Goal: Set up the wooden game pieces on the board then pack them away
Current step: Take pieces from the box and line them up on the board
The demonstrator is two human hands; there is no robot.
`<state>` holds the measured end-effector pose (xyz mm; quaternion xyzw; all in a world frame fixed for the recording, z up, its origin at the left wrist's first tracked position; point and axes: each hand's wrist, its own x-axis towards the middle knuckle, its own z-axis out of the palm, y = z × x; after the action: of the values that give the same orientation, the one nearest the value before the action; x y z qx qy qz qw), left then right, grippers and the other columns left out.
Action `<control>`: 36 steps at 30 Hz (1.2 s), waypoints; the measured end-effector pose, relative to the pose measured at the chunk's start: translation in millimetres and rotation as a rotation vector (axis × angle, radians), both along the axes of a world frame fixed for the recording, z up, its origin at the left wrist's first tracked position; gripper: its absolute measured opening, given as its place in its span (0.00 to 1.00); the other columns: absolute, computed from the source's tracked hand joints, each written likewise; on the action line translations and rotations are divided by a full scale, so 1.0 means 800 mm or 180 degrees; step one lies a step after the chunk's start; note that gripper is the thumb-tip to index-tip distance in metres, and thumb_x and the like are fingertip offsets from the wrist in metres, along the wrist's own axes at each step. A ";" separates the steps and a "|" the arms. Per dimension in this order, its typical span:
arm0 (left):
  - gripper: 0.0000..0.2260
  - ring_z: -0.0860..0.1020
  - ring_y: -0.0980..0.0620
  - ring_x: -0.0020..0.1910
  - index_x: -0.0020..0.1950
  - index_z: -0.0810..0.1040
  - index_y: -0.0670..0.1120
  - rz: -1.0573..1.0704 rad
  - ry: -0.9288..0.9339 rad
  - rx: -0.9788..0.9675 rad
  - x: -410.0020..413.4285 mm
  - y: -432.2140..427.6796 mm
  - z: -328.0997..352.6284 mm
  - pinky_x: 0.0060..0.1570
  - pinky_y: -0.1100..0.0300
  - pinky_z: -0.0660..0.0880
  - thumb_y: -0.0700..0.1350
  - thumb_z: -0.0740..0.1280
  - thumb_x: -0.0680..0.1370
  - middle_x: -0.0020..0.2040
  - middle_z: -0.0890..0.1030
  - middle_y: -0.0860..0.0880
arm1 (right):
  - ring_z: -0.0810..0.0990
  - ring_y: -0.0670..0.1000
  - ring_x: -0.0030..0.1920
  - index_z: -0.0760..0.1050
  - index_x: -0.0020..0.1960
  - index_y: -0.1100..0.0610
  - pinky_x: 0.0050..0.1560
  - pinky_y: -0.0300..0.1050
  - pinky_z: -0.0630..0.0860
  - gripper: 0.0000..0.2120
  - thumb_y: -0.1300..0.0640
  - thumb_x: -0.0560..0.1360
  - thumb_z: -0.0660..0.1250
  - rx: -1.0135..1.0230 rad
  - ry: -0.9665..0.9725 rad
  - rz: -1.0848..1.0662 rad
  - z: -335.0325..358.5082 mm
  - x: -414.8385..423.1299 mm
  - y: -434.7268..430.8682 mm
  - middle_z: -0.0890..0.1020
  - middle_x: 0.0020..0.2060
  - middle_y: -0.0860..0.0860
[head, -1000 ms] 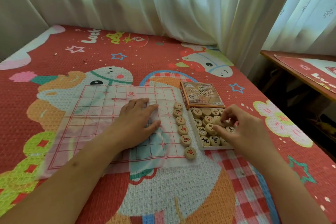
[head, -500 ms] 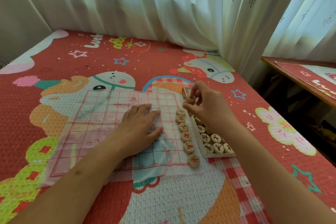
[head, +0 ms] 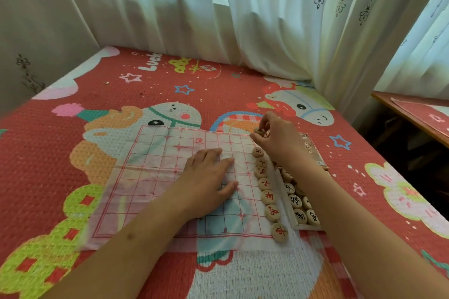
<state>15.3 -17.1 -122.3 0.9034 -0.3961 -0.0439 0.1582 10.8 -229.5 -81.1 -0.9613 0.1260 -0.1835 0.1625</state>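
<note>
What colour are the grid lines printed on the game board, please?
Red, on a thin whitish board; the head view shows it best.

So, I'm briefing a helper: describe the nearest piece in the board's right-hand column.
On the red mat lies a gridded board. Wooden discs line its right edge; the nearest piece, red-marked, ends that line at the near right corner.

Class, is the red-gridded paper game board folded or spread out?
Spread out: the red-gridded paper board lies flat on the red mat, the left hand resting on it.
</note>
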 end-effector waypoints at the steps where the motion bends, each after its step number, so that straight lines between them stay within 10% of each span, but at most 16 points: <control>1: 0.27 0.49 0.48 0.77 0.78 0.56 0.54 0.0004 -0.0003 0.0000 0.000 0.000 0.001 0.76 0.49 0.49 0.61 0.54 0.81 0.79 0.53 0.49 | 0.79 0.48 0.42 0.72 0.48 0.53 0.42 0.48 0.78 0.11 0.49 0.73 0.71 -0.0043 0.0103 -0.0001 0.000 0.006 0.001 0.79 0.41 0.46; 20: 0.28 0.49 0.47 0.77 0.78 0.56 0.53 0.0012 -0.0048 0.0016 0.000 0.001 -0.001 0.77 0.48 0.47 0.61 0.54 0.81 0.79 0.53 0.48 | 0.76 0.51 0.48 0.75 0.45 0.54 0.44 0.45 0.71 0.11 0.47 0.75 0.68 -0.0133 0.0467 -0.0102 -0.018 0.044 -0.002 0.78 0.47 0.50; 25: 0.28 0.49 0.47 0.77 0.78 0.56 0.54 0.0013 -0.0042 0.0015 0.003 0.002 -0.004 0.76 0.49 0.47 0.62 0.54 0.81 0.79 0.53 0.48 | 0.77 0.46 0.42 0.75 0.45 0.52 0.40 0.40 0.71 0.09 0.47 0.76 0.68 -0.0036 -0.0223 -0.0210 0.039 -0.019 -0.030 0.78 0.42 0.47; 36: 0.25 0.50 0.50 0.77 0.78 0.57 0.57 0.0069 -0.0056 -0.0104 0.000 -0.001 0.005 0.75 0.48 0.52 0.61 0.54 0.81 0.78 0.55 0.52 | 0.77 0.41 0.40 0.76 0.43 0.47 0.38 0.35 0.71 0.06 0.56 0.72 0.72 -0.0050 0.0282 -0.0115 0.016 -0.183 -0.081 0.79 0.38 0.42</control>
<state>15.3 -17.9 -118.6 0.9053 -0.3884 -0.0277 0.1700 -135.7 -294.0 -68.4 -0.9673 0.1490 -0.1447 0.1459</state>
